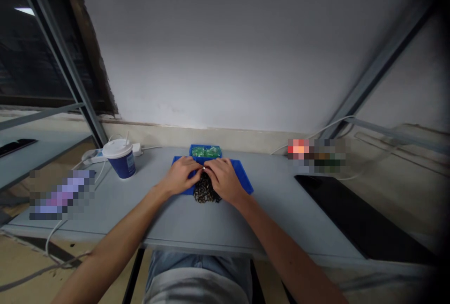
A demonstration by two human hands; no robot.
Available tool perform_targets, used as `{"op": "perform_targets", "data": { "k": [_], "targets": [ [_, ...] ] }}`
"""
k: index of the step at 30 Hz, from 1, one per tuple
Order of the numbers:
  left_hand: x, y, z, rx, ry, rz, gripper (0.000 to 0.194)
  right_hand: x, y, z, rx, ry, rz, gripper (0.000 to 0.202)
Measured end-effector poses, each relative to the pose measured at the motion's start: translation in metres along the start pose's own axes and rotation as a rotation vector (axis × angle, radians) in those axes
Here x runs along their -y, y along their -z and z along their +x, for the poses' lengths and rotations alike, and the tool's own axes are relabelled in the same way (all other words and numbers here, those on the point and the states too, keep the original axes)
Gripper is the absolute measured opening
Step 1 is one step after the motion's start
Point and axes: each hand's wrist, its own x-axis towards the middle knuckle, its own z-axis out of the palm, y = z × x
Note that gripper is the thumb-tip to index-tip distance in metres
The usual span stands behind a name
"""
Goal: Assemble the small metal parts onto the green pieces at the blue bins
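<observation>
My left hand [182,175] and my right hand [224,178] meet fingertip to fingertip, pinching a tiny shiny piece [204,168] between them. Right below them lies a pile of small dark and brassy metal parts [206,190] on the grey table. Blue trays [243,177] are behind and beside the pile, partly covered by my hands. Farther back, a small blue bin [206,151] holds green material in clear plastic. What the tiny piece is cannot be made out.
A blue cup with white lid [121,158] stands at the left, near a power strip [136,149] and white cables. A flat black panel [351,215] lies at the right. Blurred objects [316,153] are at the back right. The table's front edge [204,244] is close to my body.
</observation>
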Motion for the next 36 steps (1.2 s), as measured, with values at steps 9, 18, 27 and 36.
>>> {"op": "perform_targets", "data": {
  "k": [9, 18, 27, 36],
  "targets": [
    [-0.0039, 0.0023, 0.0006, -0.019, -0.001, -0.015, 0.022, 0.0015, -0.0002, 0.0009, -0.007, -0.023, -0.016, 0.025],
    [-0.001, 0.0006, 0.0009, -0.031, 0.022, 0.009, 0.023, 0.0011, -0.001, 0.0002, -0.019, -0.028, 0.015, 0.015],
    [-0.0026, 0.0013, 0.0006, 0.017, -0.017, -0.034, 0.024, 0.0006, -0.0022, -0.0001, 0.021, -0.004, -0.012, 0.027],
    [-0.0034, 0.0021, 0.0009, -0.025, 0.019, -0.008, 0.023, 0.0023, -0.0004, 0.0005, -0.003, -0.018, -0.009, 0.027]
  ]
}}
